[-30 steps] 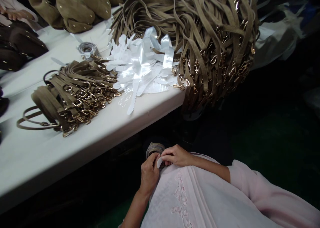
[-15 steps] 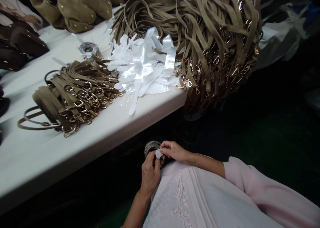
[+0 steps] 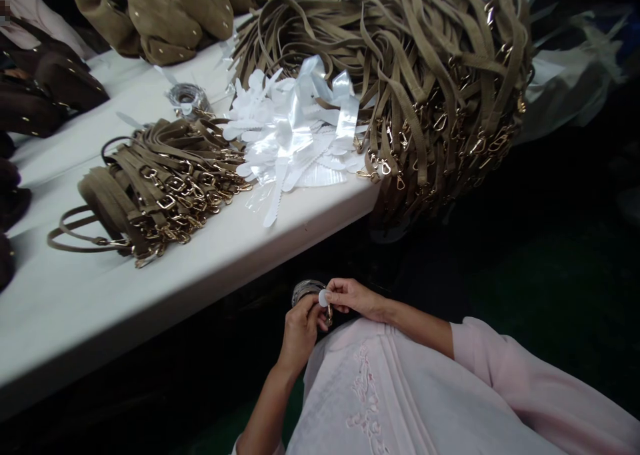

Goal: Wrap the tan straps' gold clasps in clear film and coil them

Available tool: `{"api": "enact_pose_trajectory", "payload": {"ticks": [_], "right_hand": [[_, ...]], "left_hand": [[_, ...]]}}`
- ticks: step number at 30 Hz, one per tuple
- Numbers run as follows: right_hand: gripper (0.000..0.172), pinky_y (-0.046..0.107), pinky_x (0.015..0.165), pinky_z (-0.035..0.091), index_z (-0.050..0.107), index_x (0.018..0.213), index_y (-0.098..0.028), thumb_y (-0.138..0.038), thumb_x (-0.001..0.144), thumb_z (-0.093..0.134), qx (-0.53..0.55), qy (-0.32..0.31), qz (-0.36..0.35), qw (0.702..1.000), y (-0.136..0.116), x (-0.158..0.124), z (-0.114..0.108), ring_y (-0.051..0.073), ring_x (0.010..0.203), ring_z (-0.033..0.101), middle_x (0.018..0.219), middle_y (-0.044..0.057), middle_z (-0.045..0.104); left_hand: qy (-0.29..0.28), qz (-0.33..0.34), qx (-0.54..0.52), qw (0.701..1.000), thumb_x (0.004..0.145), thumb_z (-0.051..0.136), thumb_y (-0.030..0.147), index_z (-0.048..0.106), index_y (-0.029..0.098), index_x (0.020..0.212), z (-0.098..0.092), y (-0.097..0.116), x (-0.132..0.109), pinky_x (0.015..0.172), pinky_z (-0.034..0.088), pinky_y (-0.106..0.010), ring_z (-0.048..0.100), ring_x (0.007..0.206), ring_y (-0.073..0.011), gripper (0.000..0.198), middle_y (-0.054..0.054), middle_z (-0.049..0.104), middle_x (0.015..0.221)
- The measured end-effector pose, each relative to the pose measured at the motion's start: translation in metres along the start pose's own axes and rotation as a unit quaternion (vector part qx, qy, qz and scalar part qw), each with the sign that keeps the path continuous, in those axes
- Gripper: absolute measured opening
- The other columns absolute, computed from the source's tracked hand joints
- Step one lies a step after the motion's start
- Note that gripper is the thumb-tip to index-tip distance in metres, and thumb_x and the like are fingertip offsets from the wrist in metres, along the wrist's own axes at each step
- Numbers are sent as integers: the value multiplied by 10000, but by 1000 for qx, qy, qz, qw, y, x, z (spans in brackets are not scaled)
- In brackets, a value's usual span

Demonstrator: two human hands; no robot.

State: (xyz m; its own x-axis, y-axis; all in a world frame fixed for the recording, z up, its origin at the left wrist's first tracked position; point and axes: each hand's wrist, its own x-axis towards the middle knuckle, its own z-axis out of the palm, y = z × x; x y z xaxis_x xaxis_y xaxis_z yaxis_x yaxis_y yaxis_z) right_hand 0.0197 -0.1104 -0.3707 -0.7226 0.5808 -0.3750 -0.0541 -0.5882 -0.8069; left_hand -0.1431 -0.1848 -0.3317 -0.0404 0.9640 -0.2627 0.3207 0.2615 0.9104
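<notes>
Right fingers (image 3: 334,298) pinch the tab (image 3: 323,299); left fingers (image 3: 306,304) (partly hidden) grip the coil (image 3: 306,287) beyond; slackening could unwind it.

Strip pile (image 3: 295,135) near the front edge of the table (image 3: 55,315)
Left of it lies a strap bundle (image 3: 165,182); right and behind, a strap heap (image 3: 405,68) partly hangs over the edge. A coil (image 3: 186,98) sits behind the bundle; bags (image 3: 160,15) lie in 2 groups, farther back and far left. Below the edge, the left hand (image 3: 299,332) and right hand (image 3: 354,298) adjoin, a lower coil (image 3: 305,288) just beyond.
</notes>
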Motion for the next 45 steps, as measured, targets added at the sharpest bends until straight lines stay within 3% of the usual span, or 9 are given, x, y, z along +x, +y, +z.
{"api": "enact_pose_trajectory", "payload": {"ticks": [6,13,23,28,30,33,37,45], "right_hand": [[508,201,520,332,590,813,-126,-590,691,759,-7,-43,-5,999,-2,8,-11,58,560,426,666,-27,544],[471,192,490,324,579,785,-129,-545,689,778,-35,-47,-5,998,1,17,-13,50,522,412,623,-43,525],[440,194,542,397,550,910,-152,-490,727,764,-48,-8,-50,998,8,6,-6,84,625,512,707,-33,550],[459,203,596,428,511,1019,-181,-370,715,799,-62,36,-86,994,10,2,-2,84,644,543,751,-47,560],[465,210,609,442,507,1038,-198,-331,710,808,-91,69,-113,987,8,0,1,86,638,550,753,-54,565],[324,231,655,470,596,960,-196,-326,738,791,-178,108,-165,964,3,-6,4,109,694,577,790,-25,595],[162,276,770,505,719,900,-202,-341,818,730,-268,117,-256,921,-4,-12,7,150,800,625,874,33,649],[191,288,793,530,762,975,-207,-334,844,706,-311,98,-294,898,-1,-11,6,168,836,659,905,68,687]], "left_hand": [[-48,-40,-31,998,902,523,329,632,172,786,-5,1,10,462,494,-234,610,461,-145,223,-12,616,629],[-72,-73,-40,994,861,557,305,631,166,700,-9,8,16,452,490,-220,631,471,-153,224,-30,650,613],[-47,-81,-43,995,861,568,320,630,170,739,-3,2,15,471,506,-236,624,474,-155,203,-24,645,593],[-62,-74,-46,994,861,604,385,652,164,747,-5,-1,15,495,512,-240,618,494,-149,253,-30,658,631],[-61,-72,-44,995,862,608,405,654,163,756,-5,-2,14,488,502,-236,610,486,-146,267,-28,653,623],[-56,-69,-41,995,866,604,409,657,164,771,-5,-2,14,488,494,-233,606,485,-146,269,-27,653,623],[-54,-62,-39,996,872,597,411,666,170,765,-6,1,14,500,489,-229,612,500,-149,273,-29,659,626],[-54,-73,-42,995,853,625,421,678,161,745,-8,1,13,493,489,-223,645,513,-165,286,-37,668,596]]}}
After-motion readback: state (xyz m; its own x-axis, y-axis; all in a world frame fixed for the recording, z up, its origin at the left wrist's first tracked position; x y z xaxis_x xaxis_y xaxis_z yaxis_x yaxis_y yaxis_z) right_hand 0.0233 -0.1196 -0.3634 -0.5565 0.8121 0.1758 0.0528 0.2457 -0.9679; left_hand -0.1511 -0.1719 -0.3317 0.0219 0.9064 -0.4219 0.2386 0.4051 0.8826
